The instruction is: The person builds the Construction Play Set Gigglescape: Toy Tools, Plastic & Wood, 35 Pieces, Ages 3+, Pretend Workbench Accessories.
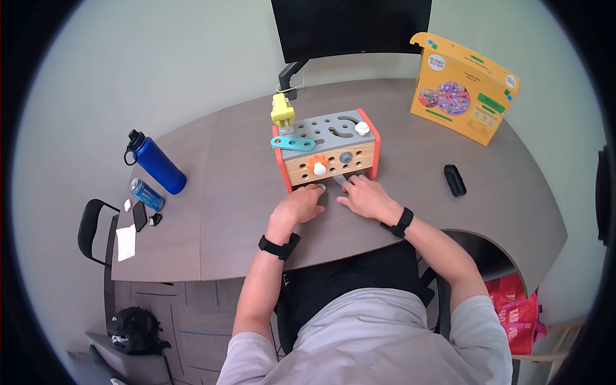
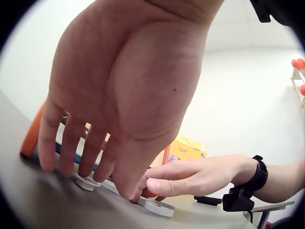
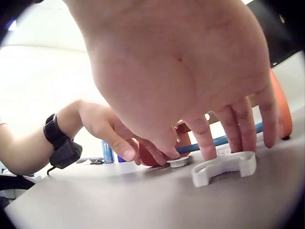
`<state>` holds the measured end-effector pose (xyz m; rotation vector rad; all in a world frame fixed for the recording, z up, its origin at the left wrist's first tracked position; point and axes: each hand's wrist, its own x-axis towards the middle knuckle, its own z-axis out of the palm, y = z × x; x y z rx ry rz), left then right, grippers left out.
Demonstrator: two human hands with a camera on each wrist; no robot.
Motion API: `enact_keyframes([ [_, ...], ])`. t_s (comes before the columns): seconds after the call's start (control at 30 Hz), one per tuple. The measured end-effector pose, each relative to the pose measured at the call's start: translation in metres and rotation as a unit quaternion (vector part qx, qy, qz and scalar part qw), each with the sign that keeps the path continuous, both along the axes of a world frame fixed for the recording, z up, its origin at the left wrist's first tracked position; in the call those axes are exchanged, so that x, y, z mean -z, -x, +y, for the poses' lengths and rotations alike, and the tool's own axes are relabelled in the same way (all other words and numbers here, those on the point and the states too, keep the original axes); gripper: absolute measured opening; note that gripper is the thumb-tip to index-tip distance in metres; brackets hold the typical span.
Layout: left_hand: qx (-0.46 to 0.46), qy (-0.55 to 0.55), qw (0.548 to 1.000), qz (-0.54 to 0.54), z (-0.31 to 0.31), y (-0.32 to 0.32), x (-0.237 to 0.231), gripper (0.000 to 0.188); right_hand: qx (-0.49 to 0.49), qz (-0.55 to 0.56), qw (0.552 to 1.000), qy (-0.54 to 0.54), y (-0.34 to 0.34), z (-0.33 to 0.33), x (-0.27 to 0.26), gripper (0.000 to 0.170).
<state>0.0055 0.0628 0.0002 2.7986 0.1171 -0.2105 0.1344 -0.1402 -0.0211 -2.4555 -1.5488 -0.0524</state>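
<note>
A wooden toy workbench (image 1: 328,164) with a grey top and red-orange ends stands on the table. Its front carries an orange gear (image 1: 317,162) with a white knob. At its lower front edge, my left hand (image 1: 298,205) reaches down with fingers extended, its fingertips at a small white round piece (image 2: 87,182). Beside it my right hand (image 1: 368,197), fingers extended, touches a white wrench-like piece (image 3: 224,167) lying flat on the table. A turquoise strip (image 1: 292,143) and a yellow-and-grey piece (image 1: 282,113) rest on top of the workbench.
A yellow box (image 1: 463,88) stands at the back right, with a black case (image 1: 455,180) nearer. On the left are a blue bottle (image 1: 158,163), a blue can (image 1: 147,194), a dark phone (image 1: 140,217) and white paper (image 1: 126,242). A monitor (image 1: 353,25) is behind.
</note>
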Motion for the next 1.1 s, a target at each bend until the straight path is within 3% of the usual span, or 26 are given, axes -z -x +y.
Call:
enact_keyframes([
  [0.27,0.013,-0.013,1.0,-0.009,-0.001,0.003,-0.006,0.055,-0.034,-0.006,0.999,-0.031,-0.03,0.005,0.019,0.03],
  [0.47,0.003,0.011,1.0,-0.009,-0.001,0.023,-0.033,0.053,-0.079,-0.011,0.996,-0.042,-0.018,-0.011,0.003,0.045],
  [0.57,-0.015,0.046,0.999,0.01,-0.011,0.044,-0.086,0.048,-0.072,0.075,0.994,-0.031,-0.005,-0.028,-0.025,0.049],
  [0.63,-0.031,0.045,0.998,0.024,-0.015,0.043,-0.088,0.049,-0.07,0.101,0.992,-0.022,-0.004,-0.032,-0.028,0.049],
  [0.83,0.005,-0.057,0.998,0.004,-0.019,0.006,-0.004,0.056,-0.066,0.088,0.994,0.007,-0.006,-0.028,-0.016,0.048],
  [1.0,-0.003,-0.056,0.998,-0.009,-0.012,-0.004,0.013,0.059,-0.072,0.09,0.993,0.01,-0.006,-0.026,-0.014,0.051],
  [1.1,-0.004,-0.027,1.0,0.004,-0.006,-0.008,0.007,0.051,-0.075,0.091,0.993,0.01,-0.005,-0.025,-0.015,0.052],
])
